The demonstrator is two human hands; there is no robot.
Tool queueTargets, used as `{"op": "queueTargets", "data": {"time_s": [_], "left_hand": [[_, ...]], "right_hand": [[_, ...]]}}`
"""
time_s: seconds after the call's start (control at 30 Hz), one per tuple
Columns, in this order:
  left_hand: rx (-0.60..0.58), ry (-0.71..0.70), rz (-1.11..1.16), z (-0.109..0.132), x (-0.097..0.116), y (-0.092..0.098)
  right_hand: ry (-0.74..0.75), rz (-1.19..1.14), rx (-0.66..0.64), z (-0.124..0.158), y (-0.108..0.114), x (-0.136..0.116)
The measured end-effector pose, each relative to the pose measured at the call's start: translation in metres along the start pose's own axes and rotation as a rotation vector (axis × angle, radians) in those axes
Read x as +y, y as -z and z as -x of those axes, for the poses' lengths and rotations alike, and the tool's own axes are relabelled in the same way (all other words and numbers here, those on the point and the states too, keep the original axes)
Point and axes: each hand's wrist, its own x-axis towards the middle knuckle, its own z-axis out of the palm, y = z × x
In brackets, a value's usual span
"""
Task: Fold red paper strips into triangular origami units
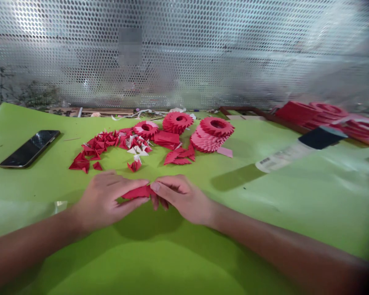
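Note:
Between my two hands is a folded piece of red paper (137, 192), held just above the green tabletop. My left hand (106, 198) grips its left part between thumb and fingers. At the right end, my right hand (183, 198) pinches it with thumb and forefinger, covering that end. Beyond my hands lies a loose pile of small red folded paper pieces (100, 145). White-and-red folded pieces (137, 145) sit to the right of that pile. A stack of flat red paper (166, 139) and joined red pieces (180, 155) are close by.
Ring-shaped paper stacks (217, 127) stand farther back. A black phone (30, 148) lies at the left. On the right rests a clear bottle with a black cap (321, 137). More red paper (298, 114) sits at the far right, before a perforated metal wall (184, 53).

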Motion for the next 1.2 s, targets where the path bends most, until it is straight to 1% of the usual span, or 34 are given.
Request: {"op": "queueTargets", "data": {"time_s": [0.1,0.23,0.3,0.4,0.5,0.6,0.83,1.03,1.2], "left_hand": [[-0.014,0.045,0.022,0.001,-0.001,0.001],[-0.075,0.213,0.083,0.002,-0.004,0.003],[-0.056,0.247,0.13,0.002,-0.005,0.004],[-0.013,0.233,0.126,0.003,-0.008,0.003],[0.019,0.198,0.091,0.005,-0.01,0.002],[0.041,0.193,0.071,0.007,-0.011,0.001],[0.036,0.224,0.072,0.007,-0.009,0.002],[0.055,0.2,0.043,0.007,-0.01,0.0],[0.042,0.196,0.043,0.008,-0.009,0.0]], "right_hand": [[0.002,-0.019,0.005,0.0,0.001,-0.002],[0.025,-0.027,0.073,-0.001,0.008,-0.003],[0.032,-0.022,0.106,-0.003,0.012,-0.003],[0.037,-0.023,0.131,-0.004,0.015,-0.002],[0.041,-0.032,0.135,-0.004,0.015,-0.002],[0.045,-0.037,0.136,-0.003,0.014,-0.003],[0.059,0.02,0.124,-0.001,0.014,-0.007],[0.06,0.034,0.123,-0.001,0.016,-0.008],[0.07,0.077,0.142,0.0,0.012,-0.006]]}}
